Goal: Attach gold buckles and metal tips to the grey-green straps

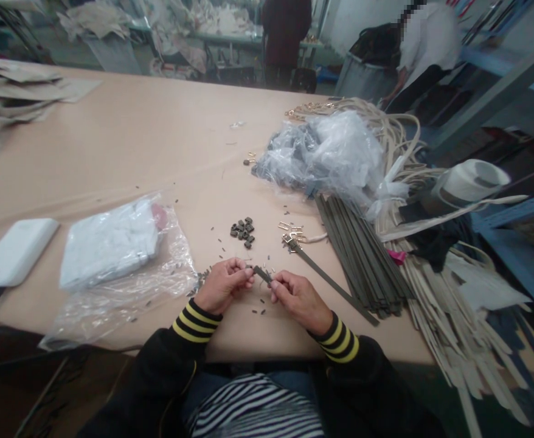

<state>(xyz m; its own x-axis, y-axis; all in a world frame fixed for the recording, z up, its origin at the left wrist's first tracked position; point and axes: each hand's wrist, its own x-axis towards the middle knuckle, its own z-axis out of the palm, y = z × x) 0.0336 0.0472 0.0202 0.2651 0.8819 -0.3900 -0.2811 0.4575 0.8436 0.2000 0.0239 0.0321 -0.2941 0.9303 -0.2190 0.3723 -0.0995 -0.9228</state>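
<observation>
Between my two hands a short olive strip [262, 275] is stretched just above the table. My left hand [225, 285] pinches its left end with thumb and fingertips; a small dark bit shows there, too tiny to make out. The fingers of my right hand [301, 299] are closed on the other end. Just beyond them lies a little pile of dark olive strap loops [242, 231]. Gold metal buckles [297, 230] are scattered to its right. One long olive strap [328, 278] with a buckle at its far end runs along beside my right hand.
A bundle of olive straps [362, 261] lies at right, near a clear plastic bag [331, 146] and beige straps [449, 316]. On the left are a bagged white packet [112, 243] and a white power bank [16, 252]. Small dark bits [203, 277] are strewn about. Two people stand beyond the table.
</observation>
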